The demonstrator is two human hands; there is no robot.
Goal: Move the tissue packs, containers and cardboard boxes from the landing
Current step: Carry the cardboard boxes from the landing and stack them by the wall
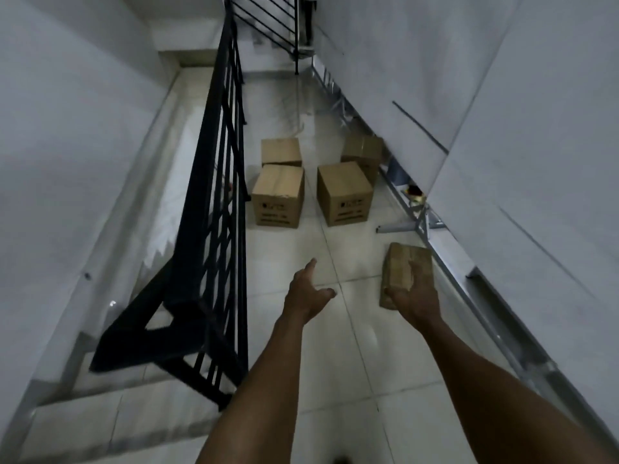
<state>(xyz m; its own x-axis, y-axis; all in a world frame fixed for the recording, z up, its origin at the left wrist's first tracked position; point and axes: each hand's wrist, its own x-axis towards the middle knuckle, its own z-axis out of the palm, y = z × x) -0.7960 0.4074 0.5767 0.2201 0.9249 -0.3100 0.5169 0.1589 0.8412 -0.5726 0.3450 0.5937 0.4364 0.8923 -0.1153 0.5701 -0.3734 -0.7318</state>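
My right hand (417, 298) grips a small flat brown cardboard box (403, 266) by its near end and holds it above the tiled floor, near the right wall. My left hand (310, 291) is stretched forward over the floor with straight fingers and holds nothing. Further ahead, several larger cardboard boxes stand on the landing floor: a near left box (278, 195), a near right box (345, 192), a far left box (281, 151) and a far right box (363, 152) by the wall.
A black metal stair railing (219, 182) runs along the left, with stairs going down beyond it. Metal frame rails (445, 259) lie along the right wall, with a short grey tube (395, 228) on the floor. More stairs rise at the far end.
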